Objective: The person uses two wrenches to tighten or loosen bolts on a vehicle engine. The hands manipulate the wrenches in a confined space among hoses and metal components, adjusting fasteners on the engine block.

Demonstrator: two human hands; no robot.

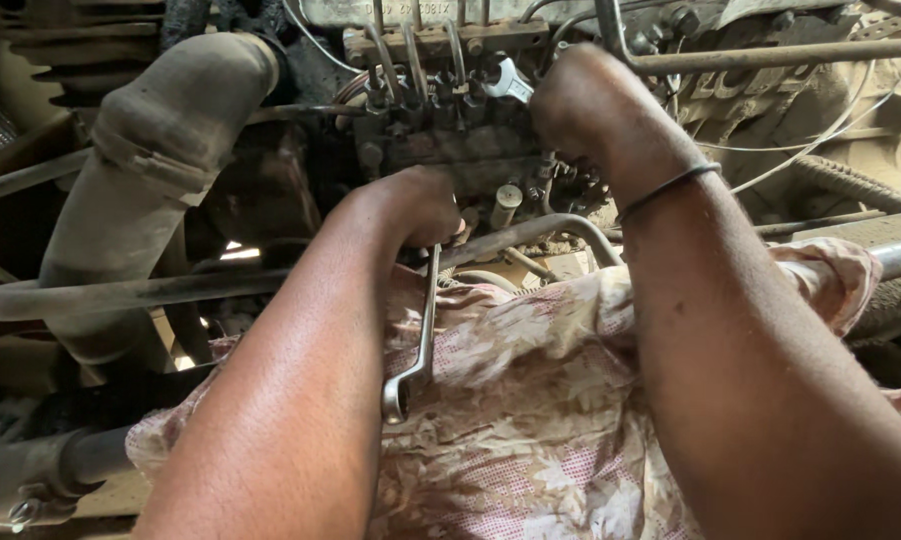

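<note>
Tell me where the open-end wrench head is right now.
In the head view, the open-end wrench head sits top centre, just left of the right hand that holds it, over the row of pipe fittings on the injection pump.

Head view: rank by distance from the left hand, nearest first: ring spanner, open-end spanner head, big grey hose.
From the left hand:
1. Ring spanner: gripped in it, hanging down below.
2. Open-end spanner head: up and to the right, by the right hand.
3. Big grey hose: far to the left.
</note>
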